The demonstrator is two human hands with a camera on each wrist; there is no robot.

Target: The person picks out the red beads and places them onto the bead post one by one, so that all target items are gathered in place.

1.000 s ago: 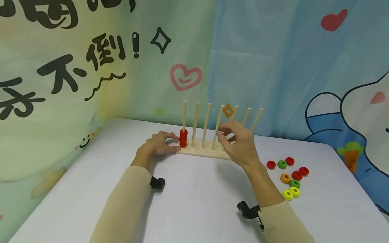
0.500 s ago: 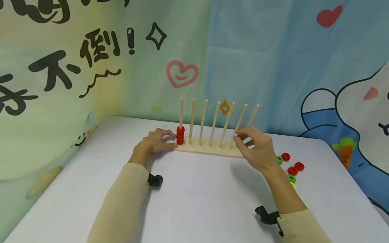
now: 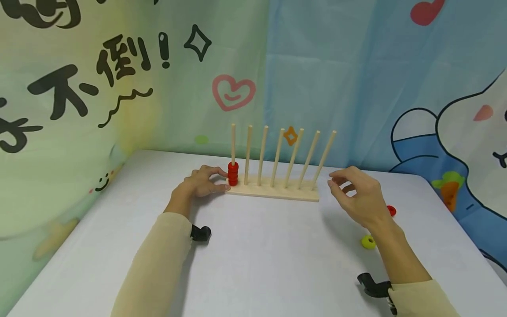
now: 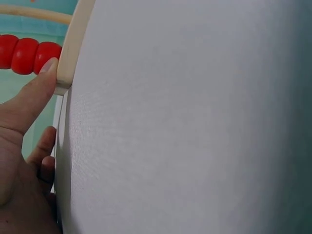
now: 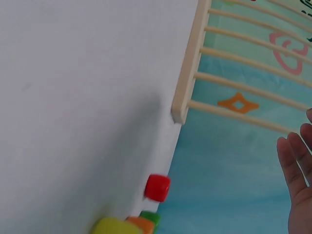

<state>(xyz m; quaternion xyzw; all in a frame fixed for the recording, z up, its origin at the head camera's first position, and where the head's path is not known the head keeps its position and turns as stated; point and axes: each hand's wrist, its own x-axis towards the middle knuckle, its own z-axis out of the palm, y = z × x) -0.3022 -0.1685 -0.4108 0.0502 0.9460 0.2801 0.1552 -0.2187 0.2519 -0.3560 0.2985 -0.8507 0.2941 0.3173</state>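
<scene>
A wooden peg rack (image 3: 273, 192) with several upright pegs stands on the white table. Red beads (image 3: 233, 175) are stacked on its leftmost peg; the other pegs carry none. My left hand (image 3: 201, 181) grips the rack's left end. In the left wrist view its thumb (image 4: 36, 90) presses the base corner beside the lowest bead. Off the rack's right end hovers my right hand (image 3: 358, 198), fingers loosely bent, holding nothing. Past that hand lie loose beads: a red bead (image 5: 158, 188), a green bead (image 5: 150, 217), an orange bead (image 5: 141, 224) and a yellow bead (image 3: 365, 243).
The right hand and forearm hide most of the loose beads in the head view. A printed cloth backdrop (image 3: 317, 79) hangs behind the table's far edge. Black wrist cameras (image 3: 372, 287) are worn at both sleeves.
My right hand has moved rightward along the pegs, past the rack's right end, and now covers most of the loose beads. My left hand stays at the rack's left end. The head view has shifted slightly.
</scene>
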